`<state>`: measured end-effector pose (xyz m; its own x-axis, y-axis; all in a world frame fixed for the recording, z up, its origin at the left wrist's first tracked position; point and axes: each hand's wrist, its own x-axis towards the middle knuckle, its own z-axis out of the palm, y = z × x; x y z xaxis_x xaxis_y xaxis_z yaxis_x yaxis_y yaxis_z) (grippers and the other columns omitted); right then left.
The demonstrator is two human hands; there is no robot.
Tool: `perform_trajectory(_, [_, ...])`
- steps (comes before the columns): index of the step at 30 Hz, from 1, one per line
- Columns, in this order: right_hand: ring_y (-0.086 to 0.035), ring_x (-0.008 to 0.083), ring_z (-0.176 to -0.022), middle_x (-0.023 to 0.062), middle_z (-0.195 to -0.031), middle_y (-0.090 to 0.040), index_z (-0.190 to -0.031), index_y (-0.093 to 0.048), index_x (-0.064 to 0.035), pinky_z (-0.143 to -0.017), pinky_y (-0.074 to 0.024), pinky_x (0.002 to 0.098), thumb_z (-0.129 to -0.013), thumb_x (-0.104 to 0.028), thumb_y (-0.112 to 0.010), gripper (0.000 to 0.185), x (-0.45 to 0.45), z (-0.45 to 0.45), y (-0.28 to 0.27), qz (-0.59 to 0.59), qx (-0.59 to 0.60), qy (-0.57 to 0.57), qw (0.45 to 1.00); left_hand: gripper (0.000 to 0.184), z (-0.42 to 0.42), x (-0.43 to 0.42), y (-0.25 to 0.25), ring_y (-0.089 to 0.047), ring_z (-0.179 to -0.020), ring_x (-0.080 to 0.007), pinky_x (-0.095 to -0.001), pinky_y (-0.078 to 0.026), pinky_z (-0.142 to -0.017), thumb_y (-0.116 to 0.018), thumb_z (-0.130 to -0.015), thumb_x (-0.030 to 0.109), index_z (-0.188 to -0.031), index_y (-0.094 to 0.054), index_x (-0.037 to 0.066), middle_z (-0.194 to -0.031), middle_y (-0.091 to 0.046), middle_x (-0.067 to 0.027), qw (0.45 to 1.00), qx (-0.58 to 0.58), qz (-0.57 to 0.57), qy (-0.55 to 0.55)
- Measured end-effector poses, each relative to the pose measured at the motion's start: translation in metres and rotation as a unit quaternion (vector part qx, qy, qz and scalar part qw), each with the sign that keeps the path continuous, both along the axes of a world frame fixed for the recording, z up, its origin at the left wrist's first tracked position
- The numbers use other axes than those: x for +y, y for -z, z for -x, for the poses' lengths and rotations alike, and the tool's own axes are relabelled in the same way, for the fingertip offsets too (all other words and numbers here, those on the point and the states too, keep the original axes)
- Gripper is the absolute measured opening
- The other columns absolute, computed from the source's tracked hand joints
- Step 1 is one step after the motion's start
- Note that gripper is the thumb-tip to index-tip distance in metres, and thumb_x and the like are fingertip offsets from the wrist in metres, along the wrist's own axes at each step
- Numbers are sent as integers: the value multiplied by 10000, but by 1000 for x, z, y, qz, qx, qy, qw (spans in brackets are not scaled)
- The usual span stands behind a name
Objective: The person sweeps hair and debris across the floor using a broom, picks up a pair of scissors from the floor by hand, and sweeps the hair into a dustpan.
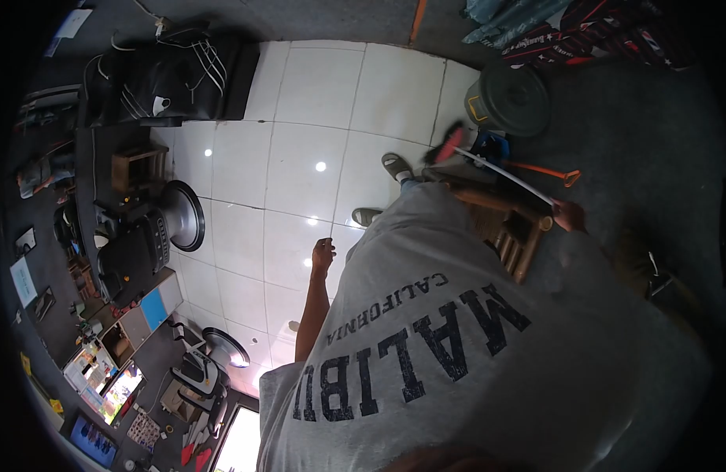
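Note:
My right hand (568,216) is wrapped round the end of a broom's white handle (508,173). The broom head (445,147), pinkish red with dark bristles, is slightly blurred and low by the white tiles. Close beside it is a blue dustpan (493,144), and an orange handle (545,171) stretches to the right from there. My left hand (323,253) hangs over the tiled floor with its fingers curled in, and nothing shows in it. Both sandalled feet (396,166) stand on the tiles in front of me.
A lidded dark green bin (520,98) stands beyond the dustpan. Near my right leg is a wooden bench (520,244). Along the left are a barber chair (134,256), another chair (201,370), a wooden stool (138,167) and a black couch-like seat (166,82).

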<state>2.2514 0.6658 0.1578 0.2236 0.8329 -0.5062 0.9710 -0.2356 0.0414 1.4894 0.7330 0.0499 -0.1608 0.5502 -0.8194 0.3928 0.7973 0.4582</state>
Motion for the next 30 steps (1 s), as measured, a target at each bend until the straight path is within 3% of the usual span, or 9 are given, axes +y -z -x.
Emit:
perform_trajectory(4, [-626,354,-906,140,-969,-660,-1339,-471,-272,-794,-492,462,-877,-184,-510,472,81,102,28,33,128,57,990,364,3,-8,-1,-633,-682,-171,-288,-493,-551,-490,-939,312,-1139,-584,23,-849,-654,-128,999,7,25,28])
perform_trajectory(5, [-641,338,-870,149,-944,-659,-1321,-501,-280,-749,-499,479,-841,-89,-498,516,90,97,105,35,102,-11,994,363,3,-6,-1,-634,-692,-175,-290,-501,-568,-489,-940,309,-1139,-585,21,-850,-654,-131,999,7,23,42])
perform_trajectory(10, [-649,323,-905,152,-954,-667,-1235,-593,-218,-796,-501,455,-807,-44,-548,464,163,147,69,58,15,-15,998,357,14,12,-8,-636,-738,-195,-302,-529,-650,-478,-951,296,-1135,-588,10,-863,-652,-140,997,-3,-26,67])
perform_trajectory(12, [-660,305,-878,127,-926,-676,-1216,-600,-224,-793,-509,442,-813,-67,-559,434,140,91,116,17,-23,-48,998,365,12,27,-22,-630,-756,-155,-284,-477,-600,-459,-968,359,-1173,-576,80,-912,-635,-75,995,7,-61,76])
perform_trajectory(14, [-652,290,-925,94,-944,-675,-1117,-651,-211,-774,-509,447,-905,-188,-503,259,139,77,61,67,-75,-66,993,367,9,38,-31,-627,-751,-153,-281,-474,-603,-451,-974,359,-1179,-576,81,-913,-635,-73,995,15,-79,59])
perform_trajectory(16, [-656,274,-883,95,-925,-671,-1099,-654,-146,-772,-504,421,-902,-177,-505,250,132,55,42,77,-99,-111,986,371,8,37,-33,-630,-760,-154,-280,-473,-607,-452,-975,359,-1180,-576,77,-914,-635,-73,996,3,-83,40])
perform_trajectory(22, [-647,259,-804,104,-847,-657,-1090,-617,-65,-738,-501,400,-854,-130,-551,254,74,31,4,-102,-127,-201,966,389,6,8,-14,-620,-701,-175,-287,-496,-618,-476,-954,339,-1142,-588,17,-852,-635,-120,998,-16,-55,26])
perform_trajectory(28, [-643,311,-822,117,-874,-653,-1120,-592,-108,-716,-512,449,-790,-69,-584,333,40,45,-31,137,-134,-94,977,359,27,-40,17,-623,-626,-159,-276,-456,-477,-518,-921,326,-1113,-590,31,-819,-652,-93,999,-13,36,36])
perform_trajectory(30, [-644,310,-825,126,-863,-659,-1066,-620,-103,-709,-509,449,-805,-84,-579,266,37,43,-21,86,-104,-96,986,358,29,-44,11,-612,-610,-151,-272,-447,-464,-517,-922,326,-1114,-588,33,-808,-647,-86,998,-14,43,36])
